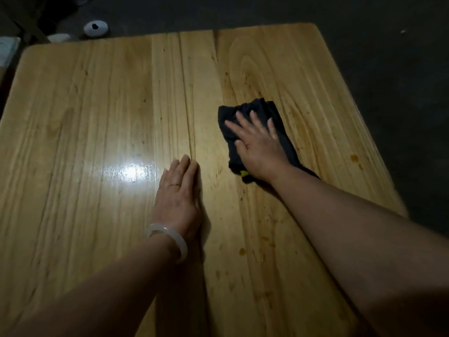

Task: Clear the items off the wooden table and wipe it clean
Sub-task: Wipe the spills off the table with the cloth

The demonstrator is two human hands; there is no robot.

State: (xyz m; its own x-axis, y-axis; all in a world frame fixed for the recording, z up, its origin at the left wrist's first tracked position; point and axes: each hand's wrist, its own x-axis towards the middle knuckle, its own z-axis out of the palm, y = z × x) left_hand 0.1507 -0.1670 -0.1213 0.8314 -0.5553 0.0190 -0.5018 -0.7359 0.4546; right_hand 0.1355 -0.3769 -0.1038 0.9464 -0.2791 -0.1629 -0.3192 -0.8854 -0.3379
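Observation:
The wooden table (97, 113) fills the view, its glossy top bare of items. A dark cloth (281, 132) with a bit of yellow at its near edge lies on the right half. My right hand (257, 142) presses flat on the cloth with fingers spread and straight. Flat on the wood near the middle rests my left hand (179, 190), fingers together, a pale bangle on its wrist. Small brownish spots (354, 158) mark the wood at the right and near the front.
A white rounded object with a dark hole (96, 27) lies on the dark floor beyond the far left corner. Dim shapes stand at the upper left. The table's right edge drops to dark floor (401, 93).

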